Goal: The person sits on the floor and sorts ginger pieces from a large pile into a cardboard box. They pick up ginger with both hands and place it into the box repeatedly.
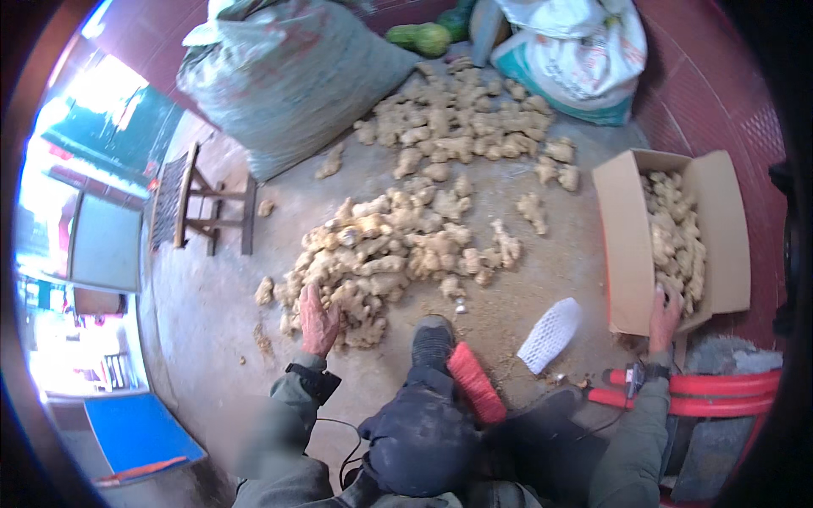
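Observation:
A large heap of ginger roots (381, 245) lies on the concrete floor in front of me. My left hand (318, 323) is at the near left edge of this heap, its fingers stretched out over the roots and nothing seen in them. To the right stands an open cardboard box (720, 245), partly filled with ginger roots (675, 233). My right hand (665, 320) reaches over the box's near end, fingers curled against a ginger root there; the fingertips are partly hidden.
More ginger (474, 118) spreads farther back, between a big stuffed sack (296, 85) and a white-and-teal sack (576, 68). A small wooden stool (212, 203) stands left. White foam netting (549, 335), red netting (474, 383) and a red plastic seat (720, 394) are near my legs.

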`<state>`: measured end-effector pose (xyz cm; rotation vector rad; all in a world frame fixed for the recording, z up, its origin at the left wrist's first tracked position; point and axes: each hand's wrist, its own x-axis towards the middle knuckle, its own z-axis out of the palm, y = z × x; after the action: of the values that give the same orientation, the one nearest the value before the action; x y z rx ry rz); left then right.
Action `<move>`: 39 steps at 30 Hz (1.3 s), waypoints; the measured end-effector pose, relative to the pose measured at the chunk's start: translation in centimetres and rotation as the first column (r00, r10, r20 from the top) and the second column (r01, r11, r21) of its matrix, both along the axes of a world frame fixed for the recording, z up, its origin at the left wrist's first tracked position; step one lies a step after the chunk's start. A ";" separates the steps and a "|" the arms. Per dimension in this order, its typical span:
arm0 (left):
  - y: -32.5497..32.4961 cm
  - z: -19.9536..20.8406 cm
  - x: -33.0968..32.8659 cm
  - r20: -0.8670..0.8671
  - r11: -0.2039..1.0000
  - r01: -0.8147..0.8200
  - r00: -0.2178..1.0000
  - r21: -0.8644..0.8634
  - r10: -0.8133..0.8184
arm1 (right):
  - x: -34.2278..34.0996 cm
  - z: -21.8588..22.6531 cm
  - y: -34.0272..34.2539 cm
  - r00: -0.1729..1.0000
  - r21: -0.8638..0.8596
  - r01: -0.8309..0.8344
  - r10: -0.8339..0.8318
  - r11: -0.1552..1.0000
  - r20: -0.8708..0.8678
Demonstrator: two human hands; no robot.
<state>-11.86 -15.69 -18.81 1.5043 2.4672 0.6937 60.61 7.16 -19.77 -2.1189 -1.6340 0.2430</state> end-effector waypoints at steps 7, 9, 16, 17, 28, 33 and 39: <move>2.9 1.4 -3.9 0.105 0.998 -0.067 0.992 -0.004 0.067 | 0.1 -0.9 0.0 0.995 0.089 -0.060 0.053 0.994 0.081; 5.8 1.8 -4.1 0.118 1.000 -0.007 0.993 0.017 0.005 | -0.4 -0.5 -0.1 0.997 0.042 -0.037 0.034 0.998 0.066; 15.2 2.8 -5.5 -0.229 0.897 0.239 0.913 -0.372 -0.338 | -2.1 0.4 -0.6 0.998 0.103 -0.020 0.014 0.994 0.061; 16.1 2.6 -5.9 -0.161 0.870 0.249 0.925 -0.426 -0.344 | -2.2 0.4 -0.7 0.998 0.109 -0.030 0.024 0.994 0.061; 13.8 0.2 -7.3 -0.110 0.883 0.361 0.906 -0.300 -0.408 | -1.9 -0.3 -0.4 0.999 0.136 -0.015 0.019 0.991 -0.027; 14.9 0.6 -8.5 0.055 0.950 0.286 0.958 -0.128 -0.281 | -1.3 -0.8 -0.3 0.996 0.135 -0.020 0.032 0.991 -0.083; 20.0 -1.3 -8.7 0.138 0.995 0.078 0.987 0.062 -0.086 | -1.7 -0.5 -0.4 0.990 0.067 0.046 -0.036 0.997 -0.140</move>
<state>-20.59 4.31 -20.08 1.5111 2.2878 0.8308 58.87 6.72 -20.22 -2.0340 -1.4963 0.3084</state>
